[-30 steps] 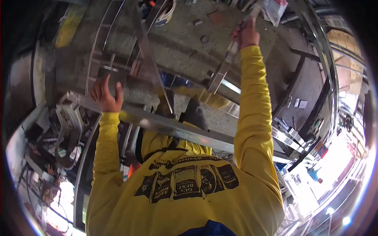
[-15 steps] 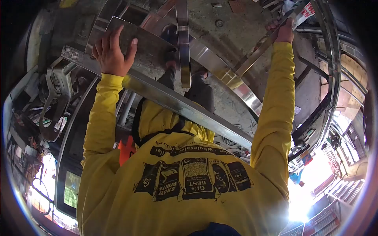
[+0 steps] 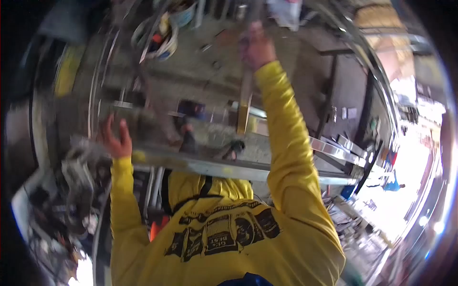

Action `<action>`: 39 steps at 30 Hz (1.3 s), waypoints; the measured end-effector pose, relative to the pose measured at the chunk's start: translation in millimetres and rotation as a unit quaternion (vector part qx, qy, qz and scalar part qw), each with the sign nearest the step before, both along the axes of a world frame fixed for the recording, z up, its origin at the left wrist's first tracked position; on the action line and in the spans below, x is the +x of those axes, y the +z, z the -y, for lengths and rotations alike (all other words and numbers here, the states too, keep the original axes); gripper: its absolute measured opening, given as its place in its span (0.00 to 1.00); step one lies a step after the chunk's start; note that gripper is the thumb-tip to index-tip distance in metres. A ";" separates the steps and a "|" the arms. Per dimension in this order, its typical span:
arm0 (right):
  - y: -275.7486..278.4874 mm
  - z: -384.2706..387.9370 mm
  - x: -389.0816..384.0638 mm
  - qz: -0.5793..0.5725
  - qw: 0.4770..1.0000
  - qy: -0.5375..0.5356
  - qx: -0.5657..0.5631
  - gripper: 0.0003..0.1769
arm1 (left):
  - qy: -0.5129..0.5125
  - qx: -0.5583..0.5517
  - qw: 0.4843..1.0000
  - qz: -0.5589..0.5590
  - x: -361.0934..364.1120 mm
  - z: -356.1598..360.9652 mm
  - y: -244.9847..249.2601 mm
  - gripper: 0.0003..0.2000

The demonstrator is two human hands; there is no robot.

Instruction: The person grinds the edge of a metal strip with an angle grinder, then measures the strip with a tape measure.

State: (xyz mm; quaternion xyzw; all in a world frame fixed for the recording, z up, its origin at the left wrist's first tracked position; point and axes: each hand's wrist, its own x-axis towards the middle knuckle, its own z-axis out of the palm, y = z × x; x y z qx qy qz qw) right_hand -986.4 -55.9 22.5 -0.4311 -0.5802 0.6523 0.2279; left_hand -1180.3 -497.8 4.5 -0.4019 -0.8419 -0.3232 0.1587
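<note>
My right hand (image 3: 257, 47), smeared by motion, is closed round a narrow metal bar (image 3: 244, 109) that runs from the top of the view down towards my legs. My left hand (image 3: 117, 139) is lower at the left, its fingers and thumb spread. It is by the left part of a long metal beam (image 3: 214, 164), which crosses in front of my waist. Whether the palm presses on the metal there is too blurred to tell. Beyond the beam, my feet (image 3: 234, 148) show partly on the floor.
A white bucket (image 3: 167, 45) with mixed items and a blue bucket (image 3: 183, 16) stand on the floor ahead. Curved metal framing (image 3: 381, 95) bounds the right side. A person in blue (image 3: 393, 185) is far off in the bright opening.
The view has turned, and blur has grown. My right hand with its bar now appears further left, nearer the middle. My left hand shows lower, still spread.
</note>
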 end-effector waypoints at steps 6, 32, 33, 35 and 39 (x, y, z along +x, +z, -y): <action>121.2 134.5 197.3 0.125 0.948 -0.016 0.291 0.21 | -0.287 0.136 0.864 0.391 179.3 -143.9 110.5 0.25; 71.5 187.4 829.8 0.055 0.907 -0.416 0.039 0.16 | -0.749 -0.263 0.597 0.120 957.4 -510.9 187.3 0.18; 70.6 188.7 849.8 0.065 0.889 -0.451 0.037 0.15 | -0.738 -0.287 0.604 0.090 970.2 -525.4 172.9 0.18; 48.1 196.0 899.9 0.125 0.842 -0.523 0.045 0.14 | -0.702 -0.358 0.612 0.064 991.5 -542.9 157.6 0.19; 45.9 172.5 1023.4 0.085 0.689 -0.713 0.098 0.13 | -0.702 -0.400 0.588 -0.025 1017.3 -565.5 103.5 0.27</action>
